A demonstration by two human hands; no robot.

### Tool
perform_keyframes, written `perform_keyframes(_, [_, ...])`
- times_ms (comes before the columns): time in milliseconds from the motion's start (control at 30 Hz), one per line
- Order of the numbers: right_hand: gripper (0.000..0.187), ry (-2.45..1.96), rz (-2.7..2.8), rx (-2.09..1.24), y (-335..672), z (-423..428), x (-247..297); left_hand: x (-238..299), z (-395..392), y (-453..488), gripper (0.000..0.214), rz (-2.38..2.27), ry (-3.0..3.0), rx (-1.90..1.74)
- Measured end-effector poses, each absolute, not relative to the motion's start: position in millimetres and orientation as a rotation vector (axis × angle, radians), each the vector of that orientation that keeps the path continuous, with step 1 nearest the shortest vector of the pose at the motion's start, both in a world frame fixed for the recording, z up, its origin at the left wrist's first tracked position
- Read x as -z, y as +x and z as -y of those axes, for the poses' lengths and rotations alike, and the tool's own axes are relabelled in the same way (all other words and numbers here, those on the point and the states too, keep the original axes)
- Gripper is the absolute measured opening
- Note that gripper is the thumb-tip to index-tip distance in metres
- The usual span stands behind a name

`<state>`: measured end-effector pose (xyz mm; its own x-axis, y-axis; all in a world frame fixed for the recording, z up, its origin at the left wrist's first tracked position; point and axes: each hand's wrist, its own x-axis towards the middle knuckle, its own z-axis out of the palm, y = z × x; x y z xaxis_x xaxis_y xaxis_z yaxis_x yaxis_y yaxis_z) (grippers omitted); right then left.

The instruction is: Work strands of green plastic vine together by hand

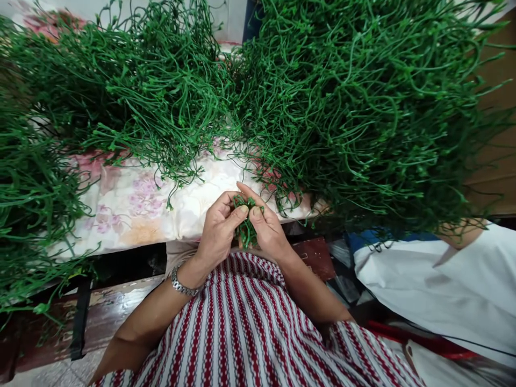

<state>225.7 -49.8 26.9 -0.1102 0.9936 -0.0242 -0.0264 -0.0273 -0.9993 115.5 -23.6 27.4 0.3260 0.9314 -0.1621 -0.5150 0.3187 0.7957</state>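
The left hand (217, 228) and right hand (268, 228) meet at the table edge, their fingers curled in around a small bunch of green plastic-looking stems (247, 236); the 2 thumbs press down on it side by side with a narrow gap between their tips, and some stems hang below them. The right index finger points forward, past the left fingers. Directly beyond the fingertips lies a floral tablecloth (193, 209), white with pink and purple blooms. Farther ahead and to the left of the fingers sprawls a tangled stem heap (149, 91), ahead and to their right rises a larger stem pile (355, 107), and well out to their left is a third mass of stems (24, 177). Behind the left fingers, a metal-link wristwatch (183, 282) circles the wrist; nearer the body than both sets of fingers is a red-and-white striped garment (245, 322)
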Motion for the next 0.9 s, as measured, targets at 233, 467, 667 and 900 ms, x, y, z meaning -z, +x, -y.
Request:
perform_keyframes(233, [0.056, -1.103, 1.351, -1.339, 228.1, 45.6, -29.0, -31.3, 20.9, 112.6, 0.014, -0.725, 0.59, -0.974])
perform_keyframes(467, [0.053, -1.119, 1.357, -1.314, 225.9, 42.1, -28.2, -28.5, 25.1, 113.6, 0.017, -0.702, 0.58, -1.124])
perform_keyframes(667, [0.057, -1.191, 1.372, -1.331, 221.2, 41.2, -32.3, -29.6, 23.8, 114.3, 0.018, -0.763, 0.528, -1.264])
perform_keyframes(900, [0.051, -1.296, 1.386, -1.292, 217.1, 40.2, -34.1, -31.2, 12.3, 101.9, 0.023, -0.824, 0.531, -1.292])
